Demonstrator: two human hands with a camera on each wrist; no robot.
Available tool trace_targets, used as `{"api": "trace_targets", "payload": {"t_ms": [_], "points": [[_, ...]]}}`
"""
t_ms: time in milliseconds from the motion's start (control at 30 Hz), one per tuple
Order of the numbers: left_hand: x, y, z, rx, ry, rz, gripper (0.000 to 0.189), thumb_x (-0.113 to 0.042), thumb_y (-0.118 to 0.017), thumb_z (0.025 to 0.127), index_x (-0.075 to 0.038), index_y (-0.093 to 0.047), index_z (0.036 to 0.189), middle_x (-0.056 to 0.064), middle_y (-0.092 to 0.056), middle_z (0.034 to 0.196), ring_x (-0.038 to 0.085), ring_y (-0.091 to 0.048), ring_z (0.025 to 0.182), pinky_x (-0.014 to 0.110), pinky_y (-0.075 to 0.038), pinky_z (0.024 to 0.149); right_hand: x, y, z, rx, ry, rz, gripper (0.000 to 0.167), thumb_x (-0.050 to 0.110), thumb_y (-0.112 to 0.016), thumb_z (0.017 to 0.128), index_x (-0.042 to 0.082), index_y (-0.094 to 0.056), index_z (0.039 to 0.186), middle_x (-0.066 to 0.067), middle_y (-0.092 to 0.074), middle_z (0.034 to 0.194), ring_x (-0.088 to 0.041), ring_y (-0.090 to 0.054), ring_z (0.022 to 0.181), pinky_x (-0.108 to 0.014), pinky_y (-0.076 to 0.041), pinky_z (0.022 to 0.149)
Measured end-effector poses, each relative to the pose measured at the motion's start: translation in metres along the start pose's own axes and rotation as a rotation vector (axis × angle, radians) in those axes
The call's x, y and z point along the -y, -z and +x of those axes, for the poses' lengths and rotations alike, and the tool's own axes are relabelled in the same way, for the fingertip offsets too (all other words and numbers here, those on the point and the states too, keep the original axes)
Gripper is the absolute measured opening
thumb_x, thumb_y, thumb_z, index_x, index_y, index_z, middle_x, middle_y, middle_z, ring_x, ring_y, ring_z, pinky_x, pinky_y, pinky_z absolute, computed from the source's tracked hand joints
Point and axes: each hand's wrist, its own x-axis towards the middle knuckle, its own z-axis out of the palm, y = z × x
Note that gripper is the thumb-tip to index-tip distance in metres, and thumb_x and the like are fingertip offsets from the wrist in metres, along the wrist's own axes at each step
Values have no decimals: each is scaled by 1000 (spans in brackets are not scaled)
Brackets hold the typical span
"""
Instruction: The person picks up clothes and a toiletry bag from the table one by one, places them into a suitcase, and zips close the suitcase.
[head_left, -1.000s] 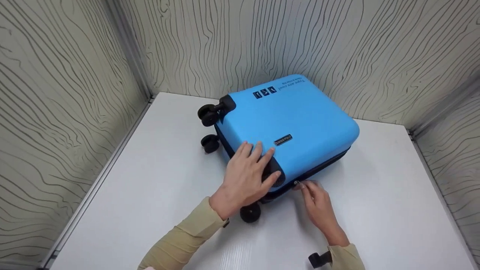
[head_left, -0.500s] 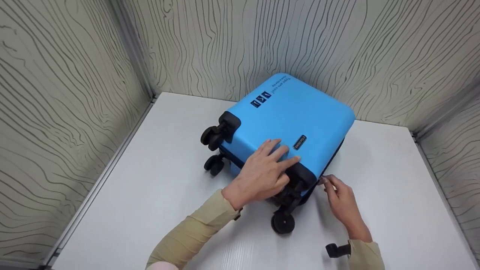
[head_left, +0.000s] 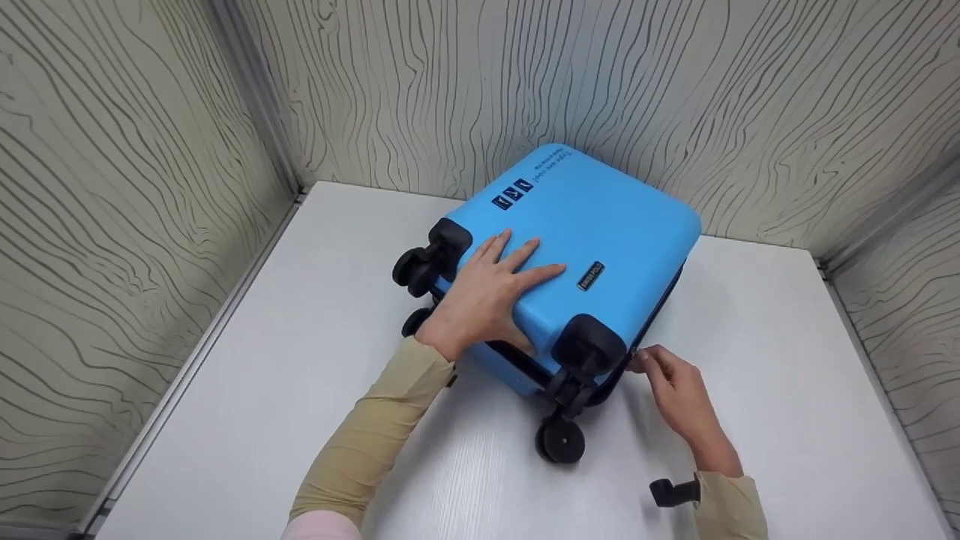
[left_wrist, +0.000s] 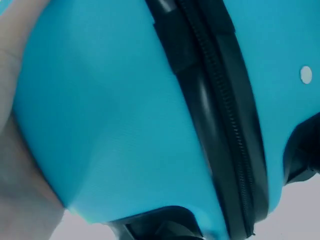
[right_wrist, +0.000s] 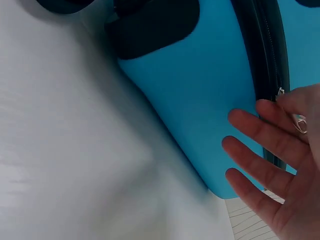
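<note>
A blue hard-shell suitcase (head_left: 600,217) with black wheels lies on its side on a white table. My left hand (head_left: 484,296) rests on its upper shell by the wheel end, fingers spread, thumb down over the edge. In the left wrist view, the black zipper (left_wrist: 225,100) along that end has its teeth joined. My right hand (head_left: 679,390) is at the suitcase's right side, near the front corner wheel (head_left: 562,440). In the right wrist view its thumb and index finger pinch a metal zipper pull (right_wrist: 281,92); the other fingers are extended beside the shell.
The white table (head_left: 360,300) extends around the suitcase. Wood-patterned panels (head_left: 450,90) stand behind it and on both sides. A black wrist strap mount (head_left: 671,493) sticks out from the right sleeve.
The suitcase has turned, its front corner wheel swinging right. My left hand has slid from that corner onto the middle of the wheel end. My right hand has moved right, still pinching the zipper pull.
</note>
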Motion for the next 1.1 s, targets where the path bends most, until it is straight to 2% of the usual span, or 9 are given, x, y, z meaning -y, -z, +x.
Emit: {"api": "trace_targets", "payload": {"t_ms": [200,400,567,700,867,1100], "points": [[-1,-3,-7,-82,10,52,109,-78,-80,62,-34,-45,155,10,-40,159,41,-30,147,46,-17,121,0,3,3,16,10,-23,31,19,-47,111,9,-73,99,0,-75,95,-23,-69,97,-40,-52,84],[-6,-5,-13,-128,59,120,109,-82,-78,59,-34,-49,153,9,-46,155,41,-36,143,48,-24,119,0,-1,13,14,12,-11,31,19,-47,111,7,-71,95,-3,-75,93,-24,-69,93,-34,-49,77],[-14,-12,-12,-217,91,153,110,-83,-77,57,-31,-53,150,12,-51,151,43,-42,139,51,-29,116,0,-1,26,-20,21,-33,31,17,-47,110,5,-70,93,-6,-75,91,-27,-69,92,-36,-48,76],[-18,-20,-9,-278,144,162,109,-82,-80,54,-30,-57,148,13,-53,148,44,-45,136,51,-32,115,-2,-2,36,-22,38,-54,32,18,-46,110,4,-70,94,-8,-74,89,-29,-69,89,-38,-47,73],[-20,-25,-5,-299,208,188,110,-83,-79,52,-30,-58,146,12,-54,147,44,-47,135,51,-33,114,-5,-6,43,-20,71,-100,32,19,-47,110,3,-69,94,-9,-74,88,-30,-69,87,-41,-47,70],[-16,-26,-5,-336,233,214,111,-85,-78,50,-30,-60,145,11,-56,145,42,-47,135,50,-34,113,3,-13,34,-24,112,-117,30,18,-48,110,6,-69,91,-5,-74,86,-30,-71,87,-46,-48,70]]}}
